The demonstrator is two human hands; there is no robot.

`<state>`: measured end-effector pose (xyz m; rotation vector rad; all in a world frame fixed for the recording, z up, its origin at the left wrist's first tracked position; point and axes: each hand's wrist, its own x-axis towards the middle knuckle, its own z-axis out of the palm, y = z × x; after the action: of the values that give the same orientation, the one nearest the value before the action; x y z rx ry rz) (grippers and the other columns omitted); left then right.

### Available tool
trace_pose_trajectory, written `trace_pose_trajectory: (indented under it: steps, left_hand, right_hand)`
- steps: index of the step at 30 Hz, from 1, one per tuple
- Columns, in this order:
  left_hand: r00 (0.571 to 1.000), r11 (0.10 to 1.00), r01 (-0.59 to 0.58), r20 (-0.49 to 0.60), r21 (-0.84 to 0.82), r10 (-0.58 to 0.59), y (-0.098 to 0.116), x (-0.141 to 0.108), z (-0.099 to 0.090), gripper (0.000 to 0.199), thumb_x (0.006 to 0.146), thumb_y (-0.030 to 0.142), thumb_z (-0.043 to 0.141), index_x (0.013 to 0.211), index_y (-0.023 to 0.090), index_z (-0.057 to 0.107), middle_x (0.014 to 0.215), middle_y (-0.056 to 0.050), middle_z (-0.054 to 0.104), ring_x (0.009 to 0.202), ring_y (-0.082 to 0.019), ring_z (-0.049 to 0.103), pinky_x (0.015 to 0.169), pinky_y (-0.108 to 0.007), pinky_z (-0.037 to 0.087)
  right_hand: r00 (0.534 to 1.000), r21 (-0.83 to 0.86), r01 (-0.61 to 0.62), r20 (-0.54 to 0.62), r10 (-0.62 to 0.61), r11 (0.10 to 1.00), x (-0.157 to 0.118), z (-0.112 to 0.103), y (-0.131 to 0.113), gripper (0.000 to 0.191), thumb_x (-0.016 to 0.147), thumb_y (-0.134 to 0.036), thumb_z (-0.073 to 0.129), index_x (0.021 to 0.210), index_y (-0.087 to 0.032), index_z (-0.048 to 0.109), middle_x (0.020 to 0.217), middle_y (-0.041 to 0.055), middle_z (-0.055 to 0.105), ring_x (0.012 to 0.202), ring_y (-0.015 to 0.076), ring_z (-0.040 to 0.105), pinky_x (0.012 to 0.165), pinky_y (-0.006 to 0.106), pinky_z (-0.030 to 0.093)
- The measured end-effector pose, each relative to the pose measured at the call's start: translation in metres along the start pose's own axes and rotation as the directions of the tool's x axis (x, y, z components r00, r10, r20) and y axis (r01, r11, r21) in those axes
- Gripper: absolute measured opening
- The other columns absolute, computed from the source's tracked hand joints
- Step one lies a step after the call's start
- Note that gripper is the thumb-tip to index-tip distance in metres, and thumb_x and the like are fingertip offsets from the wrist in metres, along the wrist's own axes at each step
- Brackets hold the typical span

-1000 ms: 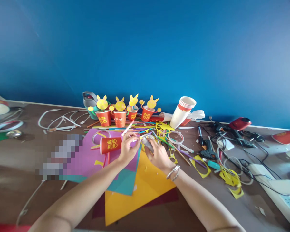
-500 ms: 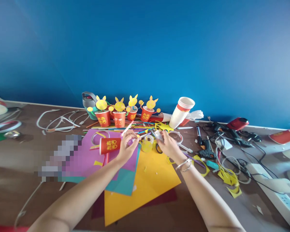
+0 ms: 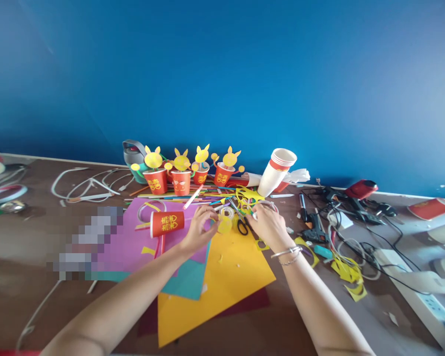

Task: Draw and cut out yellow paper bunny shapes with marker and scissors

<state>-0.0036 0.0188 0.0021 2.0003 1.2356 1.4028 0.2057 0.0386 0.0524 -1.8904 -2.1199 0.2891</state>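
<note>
My left hand [image 3: 200, 228] is over the papers, thumb and curled forefinger apart at the edge of a yellow paper disc [image 3: 225, 225]. A clear tape roll [image 3: 227, 212] lies just behind that disc. My right hand [image 3: 269, 225] has its fingers bent down and drawn together, with a bit of something white at the fingertips that I cannot make out. Black-handled scissors [image 3: 242, 227] lie just left of it. A red paper cup [image 3: 167, 224] with gold characters rests on its side left of my left hand, on purple paper [image 3: 122, 242].
Several red cups with yellow eared paper figures [image 3: 181, 182] stand along the wall, beside a white cup stack [image 3: 274, 173]. Pipe cleaners [image 3: 170, 199] lie before them. At right are a glue gun [image 3: 314, 230], cables, yellow scraps [image 3: 346, 272] and a power strip [image 3: 426, 296]. Orange-yellow paper [image 3: 215, 291] lies in front.
My left hand has loosened from a pinch and its thumb and forefinger have parted. My right hand has shifted slightly right and down, uncovering more of the scissors. The view has shifted slightly.
</note>
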Motion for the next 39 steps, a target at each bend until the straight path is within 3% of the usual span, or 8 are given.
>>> trace_pose_trajectory:
  steps: [3, 7, 15, 19, 24, 29, 34, 39]
  left_hand:
    - [0.998, 0.999, -0.040, 0.053, 0.030, 0.038, 0.001, -0.001, 0.003, 0.006, 0.079, 0.020, 0.057, 0.074, 0.021, 0.060, 0.083, -0.005, 0.060, 0.087, -0.019, 0.055, 0.078, -0.034, 0.046]
    - [0.995, 0.997, -0.060, 0.077, 0.055, 0.056, -0.001, -0.003, 0.007, 0.007, 0.078, 0.019, 0.059, 0.072, 0.022, 0.062, 0.081, -0.003, 0.059, 0.084, -0.018, 0.055, 0.075, -0.033, 0.046]
    - [0.998, 0.894, 0.022, 0.043, 0.447, -0.046, -0.016, -0.006, 0.010, 0.013, 0.078, 0.031, 0.061, 0.086, 0.020, 0.063, 0.096, -0.009, 0.058, 0.095, -0.027, 0.051, 0.082, -0.043, 0.041]
    - [0.992, 0.840, 0.022, 0.090, 0.542, -0.084, -0.020, -0.010, 0.016, 0.014, 0.077, 0.035, 0.063, 0.081, 0.021, 0.064, 0.108, -0.011, 0.056, 0.100, -0.032, 0.048, 0.080, -0.046, 0.040]
    - [0.998, 0.914, 0.034, 0.039, 0.405, -0.054, -0.018, -0.008, 0.017, 0.008, 0.078, 0.029, 0.063, 0.074, 0.022, 0.063, 0.103, -0.008, 0.057, 0.101, -0.028, 0.049, 0.083, -0.043, 0.039]
    - [0.993, 0.985, 0.112, -0.047, 0.129, -0.107, -0.009, -0.003, 0.011, 0.009, 0.078, 0.027, 0.063, 0.072, 0.021, 0.063, 0.095, -0.005, 0.059, 0.097, -0.022, 0.052, 0.088, -0.038, 0.039]
    - [0.970, 0.970, 0.240, -0.025, -0.042, -0.241, -0.008, -0.001, 0.010, 0.011, 0.075, 0.028, 0.065, 0.067, 0.020, 0.063, 0.091, -0.004, 0.061, 0.096, -0.022, 0.053, 0.091, -0.038, 0.038]
    - [0.962, 0.953, 0.272, 0.020, -0.135, -0.271, -0.008, 0.000, 0.011, 0.014, 0.074, 0.030, 0.065, 0.064, 0.020, 0.062, 0.085, -0.005, 0.060, 0.094, -0.022, 0.054, 0.089, -0.037, 0.038]
  right_hand:
    - [0.961, 0.390, 0.243, 0.028, -0.275, 0.888, -0.005, 0.009, -0.015, 0.013, 0.079, -0.027, 0.059, 0.089, -0.020, 0.064, 0.084, 0.0046, 0.069, 0.074, 0.0167, 0.064, 0.066, 0.027, 0.047]
    - [0.937, 0.544, 0.313, -0.045, -0.346, 0.779, -0.007, 0.024, -0.026, 0.008, 0.075, -0.020, 0.057, 0.074, -0.018, 0.064, 0.083, 0.0030, 0.066, 0.075, 0.0144, 0.060, 0.067, 0.025, 0.047]
    - [0.993, 0.721, -0.085, 0.120, -0.002, 0.687, 0.015, 0.041, -0.002, 0.014, 0.071, -0.029, 0.060, 0.067, -0.015, 0.063, 0.059, 0.0002, 0.061, 0.052, 0.0119, 0.053, 0.048, 0.022, 0.038]
    - [0.991, 0.730, -0.115, 0.130, 0.027, 0.673, 0.020, 0.050, 0.003, 0.013, 0.069, -0.027, 0.059, 0.066, -0.015, 0.062, 0.058, 0.0004, 0.061, 0.053, 0.0119, 0.053, 0.048, 0.021, 0.038]
    - [0.998, 0.749, -0.033, 0.055, -0.012, 0.662, 0.021, 0.055, 0.003, 0.015, 0.071, -0.029, 0.058, 0.067, -0.014, 0.062, 0.061, 0.0009, 0.060, 0.057, 0.0127, 0.053, 0.055, 0.024, 0.040]
    - [1.000, 0.846, -0.002, 0.015, -0.020, 0.534, 0.020, 0.050, 0.000, 0.018, 0.073, -0.033, 0.060, 0.072, -0.015, 0.062, 0.067, 0.0013, 0.061, 0.058, 0.0118, 0.052, 0.055, 0.024, 0.040]
    - [0.996, 0.918, -0.060, 0.082, -0.040, 0.393, 0.015, 0.043, -0.008, 0.021, 0.070, -0.037, 0.066, 0.072, -0.017, 0.062, 0.064, -0.0002, 0.060, 0.054, 0.0105, 0.049, 0.049, 0.023, 0.036]
    - [0.993, 0.928, -0.086, 0.110, -0.048, 0.363, 0.012, 0.039, -0.013, 0.021, 0.068, -0.037, 0.068, 0.071, -0.017, 0.062, 0.059, -0.0023, 0.056, 0.052, 0.0096, 0.046, 0.048, 0.023, 0.033]
